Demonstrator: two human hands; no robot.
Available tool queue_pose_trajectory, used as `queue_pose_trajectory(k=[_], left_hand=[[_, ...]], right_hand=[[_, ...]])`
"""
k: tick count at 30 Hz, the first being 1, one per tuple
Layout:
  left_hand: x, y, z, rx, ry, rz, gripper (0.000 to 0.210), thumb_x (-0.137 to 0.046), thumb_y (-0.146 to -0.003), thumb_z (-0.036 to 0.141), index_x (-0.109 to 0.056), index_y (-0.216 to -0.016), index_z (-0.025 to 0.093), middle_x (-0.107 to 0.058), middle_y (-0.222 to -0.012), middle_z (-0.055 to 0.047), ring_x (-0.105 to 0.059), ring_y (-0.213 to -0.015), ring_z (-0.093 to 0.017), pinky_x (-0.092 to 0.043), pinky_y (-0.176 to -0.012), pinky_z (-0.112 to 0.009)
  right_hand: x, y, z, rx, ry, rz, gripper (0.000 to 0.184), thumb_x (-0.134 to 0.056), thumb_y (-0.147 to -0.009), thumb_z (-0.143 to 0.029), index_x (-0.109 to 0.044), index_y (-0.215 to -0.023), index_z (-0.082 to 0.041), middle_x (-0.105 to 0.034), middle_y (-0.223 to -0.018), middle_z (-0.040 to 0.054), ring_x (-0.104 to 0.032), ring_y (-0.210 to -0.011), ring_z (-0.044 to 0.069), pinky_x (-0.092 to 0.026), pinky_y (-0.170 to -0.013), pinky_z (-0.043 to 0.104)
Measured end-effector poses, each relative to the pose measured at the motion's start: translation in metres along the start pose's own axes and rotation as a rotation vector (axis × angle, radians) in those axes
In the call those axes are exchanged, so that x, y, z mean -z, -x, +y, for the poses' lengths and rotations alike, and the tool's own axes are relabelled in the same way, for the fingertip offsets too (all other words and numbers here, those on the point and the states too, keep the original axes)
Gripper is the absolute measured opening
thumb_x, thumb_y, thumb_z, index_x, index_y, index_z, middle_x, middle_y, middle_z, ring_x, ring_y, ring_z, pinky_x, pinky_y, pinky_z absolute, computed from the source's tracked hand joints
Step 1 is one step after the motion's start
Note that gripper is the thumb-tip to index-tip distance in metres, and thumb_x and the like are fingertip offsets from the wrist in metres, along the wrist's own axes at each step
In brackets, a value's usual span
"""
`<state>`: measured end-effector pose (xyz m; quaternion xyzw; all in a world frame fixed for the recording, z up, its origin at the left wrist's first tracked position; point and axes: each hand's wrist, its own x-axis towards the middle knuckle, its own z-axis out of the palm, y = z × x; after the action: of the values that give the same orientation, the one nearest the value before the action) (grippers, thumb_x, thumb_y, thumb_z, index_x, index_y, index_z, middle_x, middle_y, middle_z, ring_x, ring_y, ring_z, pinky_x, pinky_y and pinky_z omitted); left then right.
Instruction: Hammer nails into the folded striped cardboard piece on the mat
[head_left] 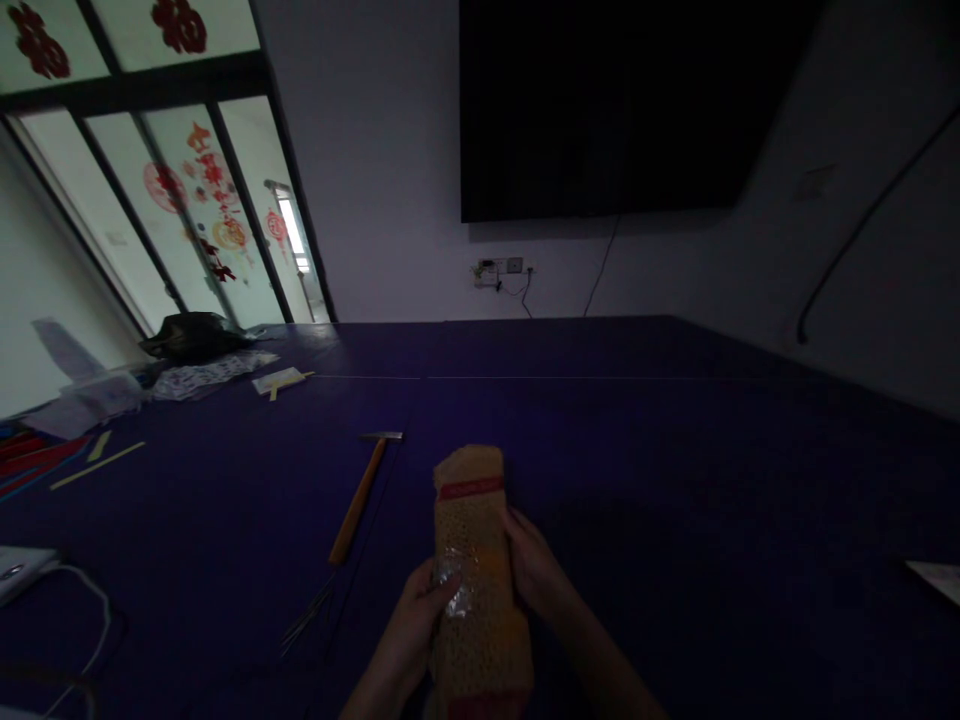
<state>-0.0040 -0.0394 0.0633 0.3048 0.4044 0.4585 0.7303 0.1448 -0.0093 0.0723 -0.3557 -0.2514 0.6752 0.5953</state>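
Note:
Between my two hands is a long tan package (480, 530), patterned with small dark marks, with a red band near its far end and another near its close end. Shiny clear tape catches light on its left half. My left hand (421, 612) grips the left side, thumb on top over the tape. On the right side, my right hand (534, 562) is closed against the edge, its far fingers hidden by the package. Left of the package lies a hammer (358, 500) with a wooden handle. Several thin metal rods (309, 615) rest below its handle end.
The purple tabletop (637, 500) spreads all around. At the left are a black bag (196, 335), patterned sheets (202, 375), red and blue strips (45, 460) and a white device with a cable (26, 570). A pale sheet corner (937, 578) shows at the right.

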Motion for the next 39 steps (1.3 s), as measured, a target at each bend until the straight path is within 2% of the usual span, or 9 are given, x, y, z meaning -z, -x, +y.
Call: queue_pose_trajectory(k=[3, 5, 8, 14, 21, 25, 30, 35, 39], left_hand=[[-0.002, -0.002, 0.01, -0.163, 0.091, 0.174, 0.039, -0.071, -0.056, 0.033, -0.061, -0.09, 0.016, -0.066, -0.095, -0.008, -0.061, -0.086, -0.023, -0.044, -0.08, -0.032], [-0.004, -0.002, 0.02, -0.208, 0.075, 0.191, 0.04, -0.07, -0.057, 0.033, -0.06, -0.092, 0.016, -0.066, -0.095, -0.008, -0.06, -0.087, -0.023, -0.044, -0.079, -0.032], [-0.004, -0.001, 0.034, -0.148, -0.057, 0.014, 0.039, -0.07, -0.057, 0.029, -0.061, -0.093, 0.014, -0.066, -0.091, -0.008, -0.06, -0.087, -0.023, -0.044, -0.078, -0.031], [0.006, -0.005, 0.05, 0.083, -0.356, -0.408, 0.033, -0.068, -0.058, 0.021, -0.063, -0.09, 0.014, -0.066, -0.087, -0.005, -0.058, -0.08, -0.017, -0.043, -0.075, -0.027], [0.003, -0.013, 0.06, 0.144, -0.608, -0.503, 0.02, -0.062, -0.061, 0.016, -0.067, -0.08, 0.016, -0.067, -0.078, -0.001, -0.058, -0.069, -0.014, -0.043, -0.067, -0.021], [-0.004, -0.006, 0.061, 0.138, -0.675, -0.519, 0.021, -0.061, -0.06, 0.012, -0.069, -0.079, 0.017, -0.068, -0.078, -0.002, -0.06, -0.07, -0.016, -0.044, -0.069, -0.023], [-0.011, -0.001, 0.057, 0.05, -0.604, -0.477, 0.041, -0.065, -0.061, 0.017, -0.061, -0.101, 0.016, -0.065, -0.099, -0.007, -0.059, -0.086, -0.02, -0.044, -0.075, -0.027], [-0.02, -0.003, 0.046, 0.053, -0.505, -0.442, 0.028, -0.064, -0.064, 0.024, -0.065, -0.089, 0.011, -0.068, -0.084, -0.008, -0.062, -0.074, -0.02, -0.045, -0.068, -0.027], [-0.027, -0.009, 0.033, -0.091, -0.003, -0.101, 0.032, -0.066, -0.064, 0.023, -0.061, -0.094, 0.013, -0.067, -0.087, -0.008, -0.062, -0.081, -0.021, -0.046, -0.076, -0.031]], right_hand=[[0.002, 0.012, 0.009, -0.057, 0.008, -0.006, 0.043, -0.062, -0.064, -0.05, -0.062, -0.092, -0.017, -0.067, -0.091, 0.0085, -0.06, -0.086, 0.023, -0.043, -0.079, 0.037], [0.003, 0.024, 0.013, -0.074, 0.006, -0.085, 0.042, -0.064, -0.063, -0.048, -0.063, -0.091, -0.016, -0.066, -0.093, 0.0105, -0.059, -0.089, 0.024, -0.042, -0.081, 0.037], [0.006, 0.041, 0.014, -0.052, -0.018, -0.186, 0.04, -0.07, -0.06, -0.04, -0.064, -0.092, -0.017, -0.065, -0.099, 0.0119, -0.057, -0.093, 0.024, -0.04, -0.084, 0.037], [0.019, 0.057, 0.006, -0.055, -0.077, 0.033, 0.037, -0.078, -0.047, -0.032, -0.065, -0.08, -0.021, -0.068, -0.085, 0.0071, -0.062, -0.079, 0.025, -0.047, -0.068, 0.04], [0.011, 0.057, 0.017, 0.058, -0.087, 0.351, 0.039, -0.076, -0.048, -0.028, -0.064, -0.084, -0.017, -0.069, -0.08, 0.006, -0.062, -0.073, 0.024, -0.048, -0.062, 0.035], [0.018, 0.054, 0.017, 0.08, -0.015, 0.245, 0.033, -0.075, -0.051, -0.027, -0.066, -0.079, -0.014, -0.069, -0.075, 0.0074, -0.062, -0.069, 0.025, -0.048, -0.063, 0.035], [0.023, 0.053, 0.009, 0.119, 0.06, 0.205, 0.034, -0.077, -0.047, -0.026, -0.066, -0.077, -0.014, -0.069, -0.075, 0.0076, -0.062, -0.071, 0.026, -0.048, -0.066, 0.036], [0.016, 0.053, 0.004, 0.154, 0.147, 0.279, 0.037, -0.077, -0.046, -0.033, -0.065, -0.077, -0.016, -0.069, -0.079, 0.0067, -0.061, -0.077, 0.026, -0.047, -0.068, 0.035], [0.019, 0.05, 0.0, 0.191, 0.191, 0.284, 0.045, -0.071, -0.057, -0.039, -0.06, -0.097, -0.021, -0.066, -0.096, 0.0065, -0.058, -0.091, 0.024, -0.046, -0.077, 0.035]])
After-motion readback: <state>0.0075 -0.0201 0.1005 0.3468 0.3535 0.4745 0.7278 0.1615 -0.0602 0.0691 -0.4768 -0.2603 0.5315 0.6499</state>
